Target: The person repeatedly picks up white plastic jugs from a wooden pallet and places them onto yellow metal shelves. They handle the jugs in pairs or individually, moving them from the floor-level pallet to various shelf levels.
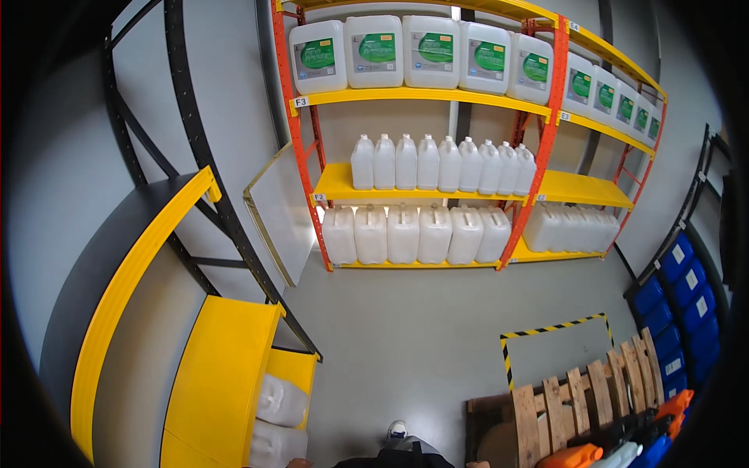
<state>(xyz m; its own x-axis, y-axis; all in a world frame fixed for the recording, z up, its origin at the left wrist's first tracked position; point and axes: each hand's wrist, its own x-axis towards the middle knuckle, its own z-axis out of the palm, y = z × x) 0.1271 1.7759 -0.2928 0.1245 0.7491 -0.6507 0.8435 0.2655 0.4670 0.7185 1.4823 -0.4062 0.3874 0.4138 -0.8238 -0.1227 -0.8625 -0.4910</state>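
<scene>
Your left hand (299,463), right hand (477,465): can't tell grip; shelf (222,351) left, pallet (527,425) right, floor (390,335) between, to rack (421,94)

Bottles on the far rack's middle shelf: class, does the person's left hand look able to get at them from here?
Probably not: a wide stretch of floor separates the left hand from the bottles.

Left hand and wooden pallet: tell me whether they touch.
Apart. The head view shows the left hand at the lower edge and the wooden pallet well to its right, with dark clothing between them.
</scene>
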